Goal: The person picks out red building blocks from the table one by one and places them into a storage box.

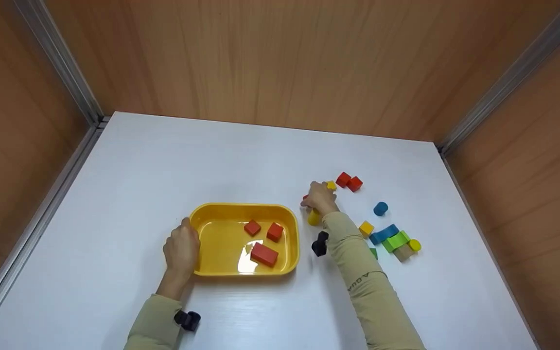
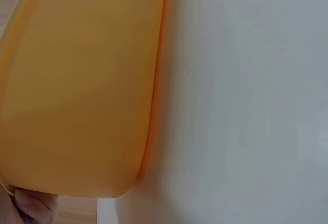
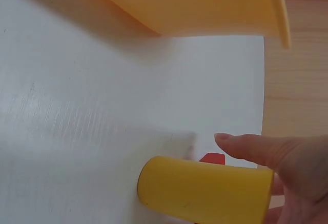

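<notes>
My left hand (image 1: 182,245) grips the left rim of a yellow tray (image 1: 241,208); the left wrist view shows fingertips (image 2: 36,203) at the tray's edge. Inside the tray lie a larger red block (image 1: 264,254) and two small red cubes, one of them a cube (image 1: 274,232) near the right wall. To the right of the tray, my right hand (image 1: 321,197) reaches over a red block (image 3: 213,158), its thumb (image 3: 251,148) extended and apart from it. A yellow cylinder (image 3: 205,189) stands close by the palm and partly hides the red block and the other fingers.
Beyond the right hand are a yellow block (image 1: 331,185) and two red cubes (image 1: 343,179). Right of the forearm lie a blue cylinder (image 1: 380,209), a yellow cube (image 1: 366,228) and a cluster with a blue piece (image 1: 384,234) and a green piece (image 1: 396,241). Wooden walls (image 1: 270,63) surround the white table (image 1: 202,160).
</notes>
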`<state>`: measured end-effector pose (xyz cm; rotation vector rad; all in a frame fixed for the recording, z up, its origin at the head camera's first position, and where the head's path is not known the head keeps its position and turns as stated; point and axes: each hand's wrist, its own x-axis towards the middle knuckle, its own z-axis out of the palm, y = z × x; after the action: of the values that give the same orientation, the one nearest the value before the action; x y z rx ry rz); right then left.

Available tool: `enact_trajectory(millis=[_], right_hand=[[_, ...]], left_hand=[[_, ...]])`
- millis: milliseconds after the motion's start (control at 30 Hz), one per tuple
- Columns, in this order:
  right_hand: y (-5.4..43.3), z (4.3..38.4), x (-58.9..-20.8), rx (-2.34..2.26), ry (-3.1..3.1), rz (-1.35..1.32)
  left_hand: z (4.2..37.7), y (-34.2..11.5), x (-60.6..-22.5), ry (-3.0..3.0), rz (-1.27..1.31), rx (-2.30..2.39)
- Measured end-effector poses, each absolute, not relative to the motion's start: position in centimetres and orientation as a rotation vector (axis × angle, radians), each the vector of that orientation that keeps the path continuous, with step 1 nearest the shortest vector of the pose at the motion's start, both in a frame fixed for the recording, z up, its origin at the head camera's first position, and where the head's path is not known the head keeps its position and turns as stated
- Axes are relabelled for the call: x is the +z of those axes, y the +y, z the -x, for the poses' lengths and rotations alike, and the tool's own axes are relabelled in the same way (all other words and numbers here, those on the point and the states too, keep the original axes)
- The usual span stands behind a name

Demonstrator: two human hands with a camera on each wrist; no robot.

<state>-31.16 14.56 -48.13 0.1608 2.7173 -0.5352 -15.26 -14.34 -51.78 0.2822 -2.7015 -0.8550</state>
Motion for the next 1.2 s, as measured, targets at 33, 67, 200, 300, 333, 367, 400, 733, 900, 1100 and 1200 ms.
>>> enact_trajectory(millis=[33,67,200,300,333,367,400,733,900,1100,1200], right_hand=[[14.57,31.17,-48.17,-0.535,2.709,-0.166],[14.59,31.19,-48.21,-0.535,2.702,-0.170],[14.58,31.21,-48.20,-0.545,2.678,-0.195],[14.54,31.23,-48.19,-0.553,2.683,-0.212],[14.54,31.24,-48.19,-0.555,2.687,-0.219],[14.53,31.24,-48.20,-0.560,2.689,-0.227],[14.53,31.25,-48.22,-0.559,2.693,-0.231],[14.77,31.66,-48.68,-0.502,2.743,-0.215],[15.13,31.84,-48.76,-0.550,2.709,-0.253],[15.28,31.97,-48.23,-0.636,2.716,-0.239],[15.28,31.86,-47.90,-0.666,2.735,-0.208]], left_hand=[[15.25,-14.33,-51.77,-2.702,-0.286,-0.859],[15.27,-14.32,-51.76,-2.704,-0.288,-0.859],[15.39,-14.29,-51.67,-2.712,-0.294,-0.861],[15.47,-14.30,-51.64,-2.713,-0.300,-0.859],[15.49,-14.31,-51.66,-2.713,-0.301,-0.858],[15.51,-14.32,-51.68,-2.713,-0.300,-0.858],[15.53,-14.32,-51.69,-2.714,-0.301,-0.859],[15.55,-14.06,-51.74,-2.716,-0.286,-0.846],[15.54,-13.94,-51.68,-2.709,-0.275,-0.846],[15.62,-13.97,-51.53,-2.713,-0.290,-0.838],[15.72,-13.99,-51.52,-2.717,-0.293,-0.835]])
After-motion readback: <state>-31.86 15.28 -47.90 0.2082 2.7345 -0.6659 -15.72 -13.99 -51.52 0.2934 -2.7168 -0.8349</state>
